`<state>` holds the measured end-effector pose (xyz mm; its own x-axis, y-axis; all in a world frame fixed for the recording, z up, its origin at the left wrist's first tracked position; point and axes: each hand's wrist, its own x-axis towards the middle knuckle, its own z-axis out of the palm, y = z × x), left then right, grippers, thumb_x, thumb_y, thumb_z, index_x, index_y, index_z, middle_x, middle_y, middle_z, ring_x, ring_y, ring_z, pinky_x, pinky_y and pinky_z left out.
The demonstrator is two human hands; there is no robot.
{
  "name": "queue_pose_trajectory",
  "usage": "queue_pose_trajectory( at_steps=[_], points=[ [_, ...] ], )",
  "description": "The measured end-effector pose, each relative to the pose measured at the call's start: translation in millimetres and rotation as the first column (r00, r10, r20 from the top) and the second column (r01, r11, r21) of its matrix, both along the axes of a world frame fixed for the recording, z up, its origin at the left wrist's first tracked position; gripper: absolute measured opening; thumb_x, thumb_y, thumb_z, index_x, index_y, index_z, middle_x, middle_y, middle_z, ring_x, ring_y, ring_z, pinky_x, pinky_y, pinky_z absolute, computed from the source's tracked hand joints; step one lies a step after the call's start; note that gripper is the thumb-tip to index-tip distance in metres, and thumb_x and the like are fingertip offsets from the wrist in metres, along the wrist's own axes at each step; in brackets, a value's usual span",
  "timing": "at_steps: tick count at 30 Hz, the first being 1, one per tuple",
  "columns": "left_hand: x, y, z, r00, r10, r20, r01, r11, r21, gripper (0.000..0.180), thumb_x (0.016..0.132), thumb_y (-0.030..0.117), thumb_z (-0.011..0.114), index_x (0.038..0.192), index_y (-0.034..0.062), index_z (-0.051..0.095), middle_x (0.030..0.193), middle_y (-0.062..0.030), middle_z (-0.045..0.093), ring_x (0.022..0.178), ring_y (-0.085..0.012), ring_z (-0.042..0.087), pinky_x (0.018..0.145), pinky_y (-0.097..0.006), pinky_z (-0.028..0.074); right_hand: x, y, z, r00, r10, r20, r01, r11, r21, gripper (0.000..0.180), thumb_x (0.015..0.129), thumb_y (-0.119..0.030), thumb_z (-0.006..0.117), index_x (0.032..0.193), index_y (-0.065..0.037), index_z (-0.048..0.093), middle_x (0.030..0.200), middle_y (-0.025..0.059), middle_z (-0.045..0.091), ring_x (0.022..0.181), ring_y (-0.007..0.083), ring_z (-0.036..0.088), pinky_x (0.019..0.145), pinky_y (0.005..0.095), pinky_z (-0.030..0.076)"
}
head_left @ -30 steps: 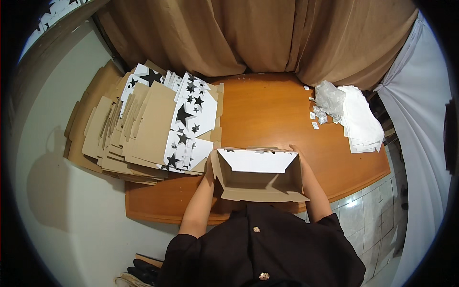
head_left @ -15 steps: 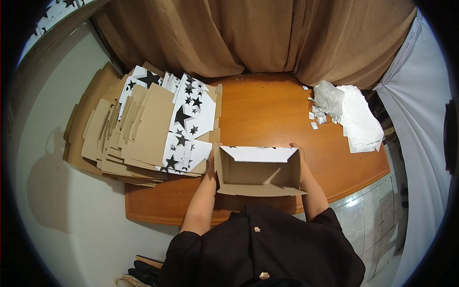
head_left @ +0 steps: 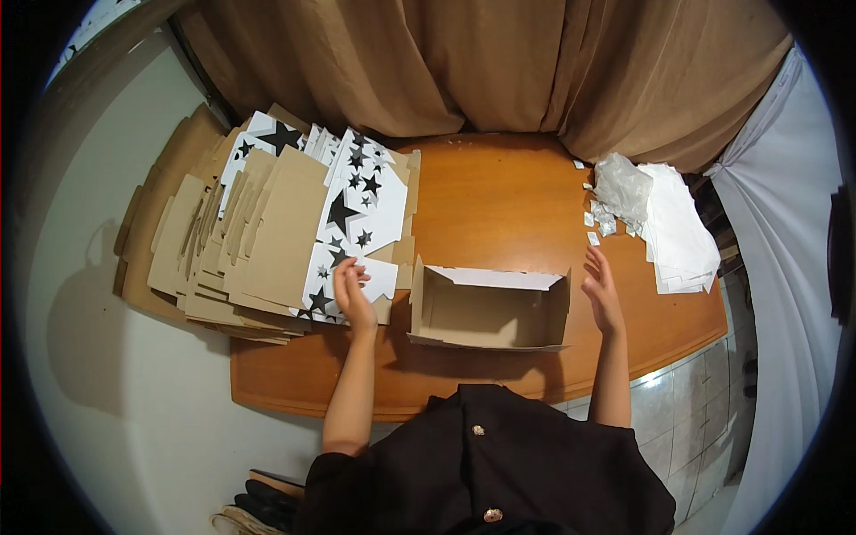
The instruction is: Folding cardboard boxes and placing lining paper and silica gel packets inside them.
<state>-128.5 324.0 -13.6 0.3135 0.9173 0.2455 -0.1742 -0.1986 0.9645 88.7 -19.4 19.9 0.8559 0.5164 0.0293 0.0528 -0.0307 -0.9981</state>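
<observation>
An empty, open-topped cardboard box [head_left: 504,280] stands on the wooden table in front of me, brown inside with a white strip along its far wall. Neither hand touches it. My left hand [head_left: 355,299] is raised to its left, over the edge of the flat cardboard stack, fingers loosely bent and slightly apart, with nothing in them. To the box's right, my right hand [head_left: 603,290] is held up with fingers stretched out, also holding nothing.
Flat cardboard blanks [head_left: 276,223], some white with black stars, are piled at the left against the wall. A crumpled plastic bag [head_left: 621,189], small white packets [head_left: 594,239] and white paper sheets [head_left: 678,227] lie at the right of the table [head_left: 499,196]. A brown curtain [head_left: 499,62] hangs behind.
Both hands have let go of the box and moved apart, the left one leftward and the right one rightward. The box now stands on the table by itself.
</observation>
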Motion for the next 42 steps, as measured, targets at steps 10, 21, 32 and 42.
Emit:
queue_pose_trajectory(
  at_steps=[10,21,32,42],
  points=[
    [-29,-84,57,0.673,-0.425,-0.606,0.740,0.367,0.564,0.026,0.072,0.024,0.068,0.095,0.0109,0.065,0.099,-0.0054,0.062,0.095,-0.0233,0.058,0.086,-0.041,0.042,-17,19,-4,1.000,0.016,0.025,-0.016,1.000,0.005,0.045,0.070,-0.012,0.061,0.113,-0.009,0.048,0.127,0.0102,0.041,0.121,0.0289,0.039,0.093,0.0464,0.037],
    [4,-65,-7,0.579,-0.101,-0.809,0.748,0.461,0.478,0.043,0.083,0.041,0.058,0.117,0.0163,0.059,0.129,-0.0126,0.047,0.130,-0.0296,0.032,0.104,-0.061,0.012,-12,19,12,0.733,0.321,0.600,0.344,0.586,-0.733,0.024,0.067,0.002,0.056,0.079,-0.014,0.069,0.122,0.0133,0.050,0.127,0.0361,0.034,0.096,0.0591,0.032],
    [28,-74,0,0.395,0.008,-0.919,0.755,0.566,0.329,0.074,0.076,0.046,0.059,0.141,0.0212,0.032,0.144,-0.0213,0.025,0.137,-0.0349,0.015,0.103,-0.065,0.006,-21,34,18,0.707,0.329,0.627,0.393,0.555,-0.734,0.076,0.067,0.004,0.053,0.135,-0.027,0.040,0.140,0.0149,0.031,0.131,0.0394,0.025,0.105,0.0522,0.026],
    [40,-88,-14,0.510,-0.002,-0.860,0.697,0.587,0.412,0.075,0.079,0.046,0.058,0.142,0.0159,0.030,0.147,-0.0235,0.014,0.137,-0.0383,0.011,0.102,-0.066,0.006,-38,54,-27,0.963,0.014,0.270,0.015,0.994,-0.105,0.061,0.074,-0.001,0.056,0.132,-0.010,0.039,0.132,0.0169,0.037,0.122,0.0356,0.038,0.099,0.0393,0.034]
  ],
)
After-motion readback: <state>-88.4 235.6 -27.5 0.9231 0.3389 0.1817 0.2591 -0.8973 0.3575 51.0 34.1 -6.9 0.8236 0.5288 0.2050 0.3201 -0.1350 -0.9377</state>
